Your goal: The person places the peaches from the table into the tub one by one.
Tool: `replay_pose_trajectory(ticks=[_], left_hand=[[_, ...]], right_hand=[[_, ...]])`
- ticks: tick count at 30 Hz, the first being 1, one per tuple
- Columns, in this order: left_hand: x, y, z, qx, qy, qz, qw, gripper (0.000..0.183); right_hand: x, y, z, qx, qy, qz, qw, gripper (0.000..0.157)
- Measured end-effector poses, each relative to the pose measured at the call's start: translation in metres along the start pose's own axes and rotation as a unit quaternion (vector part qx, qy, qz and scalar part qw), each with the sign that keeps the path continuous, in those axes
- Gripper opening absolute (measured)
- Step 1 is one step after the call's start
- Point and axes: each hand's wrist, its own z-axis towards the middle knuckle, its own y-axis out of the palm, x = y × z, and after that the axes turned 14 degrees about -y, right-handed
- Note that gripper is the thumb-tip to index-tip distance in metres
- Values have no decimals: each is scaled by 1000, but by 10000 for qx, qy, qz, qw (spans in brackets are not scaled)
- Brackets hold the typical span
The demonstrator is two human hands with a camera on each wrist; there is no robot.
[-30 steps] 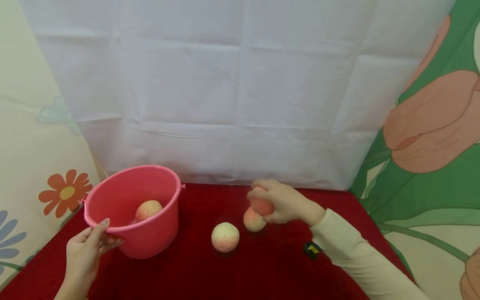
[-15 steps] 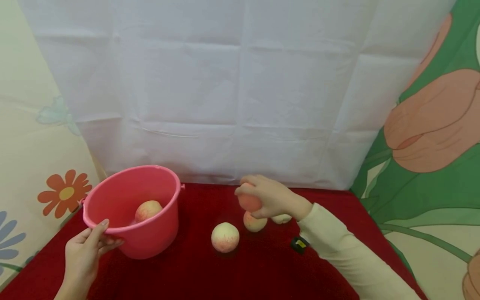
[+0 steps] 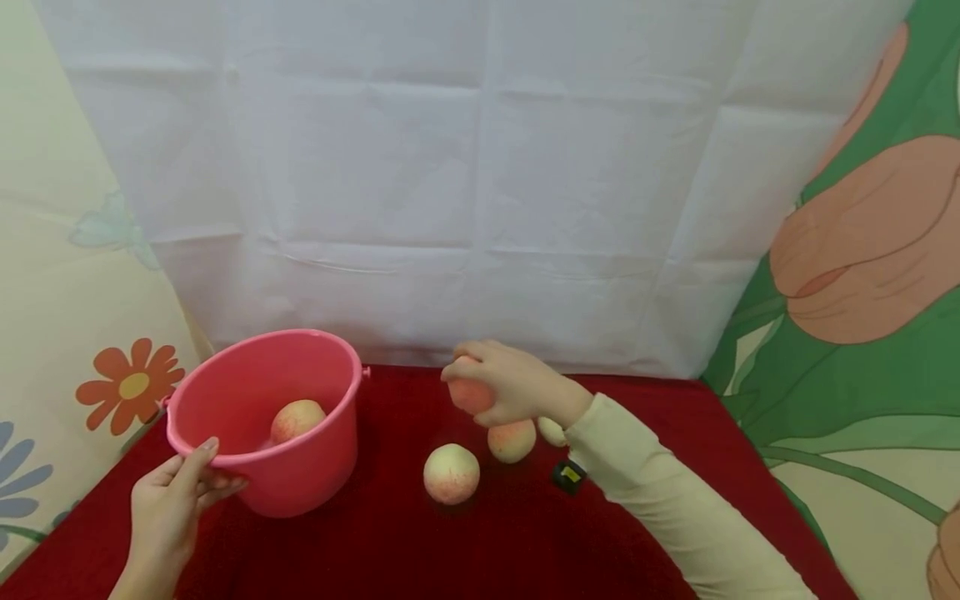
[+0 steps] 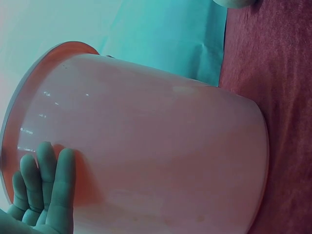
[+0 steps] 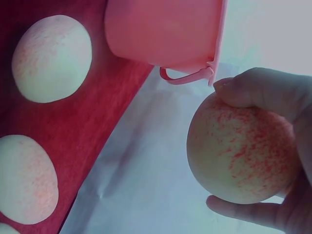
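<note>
A pink bucket (image 3: pixel 300 483) stands on the left of the red cloth, tilted slightly toward me, with a peach (image 3: pixel 297 421) inside. My left hand (image 3: pixel 168 500) pinches its near rim, thumb over the edge and fingers against the outer wall. In the right wrist view, my right hand (image 5: pixel 287 146) grips a reddish peach (image 5: pixel 239 151) between thumb and fingers. In the head view that hand holds it above the cloth, right of the bucket. Below it lie a pale peach (image 3: pixel 452 474), a second peach (image 3: pixel 512 442) and another (image 3: pixel 552 431) partly hidden by my wrist.
Red cloth (image 3: pixel 360 550) covers the table. A white sheet (image 3: pixel 465 183) hangs behind it, with flower-patterned cloth (image 3: pixel 862 250) at either side. A small black device with a yellow label (image 3: pixel 568 476) shows beneath my right wrist.
My right hand has moved left toward the bucket with the peach in its grip, uncovering part of the rearmost peach on the cloth. My left hand and the bucket have stayed in place.
</note>
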Motion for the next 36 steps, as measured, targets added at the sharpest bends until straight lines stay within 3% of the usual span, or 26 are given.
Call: replay_pose_trajectory(ticks=[12,22,36], left_hand=[[0,0,-1,-43,87,-29,9999,27],[-5,-5,6,-36,217,32,9998,27],[2,3,-4,-52,157,-112,9998,28]], right_hand=[[0,4,24,-169,109,44,9998,54],[0,7,48,-490,187,48,9986,57],[2,10,78,-701,370,170,9967,57]])
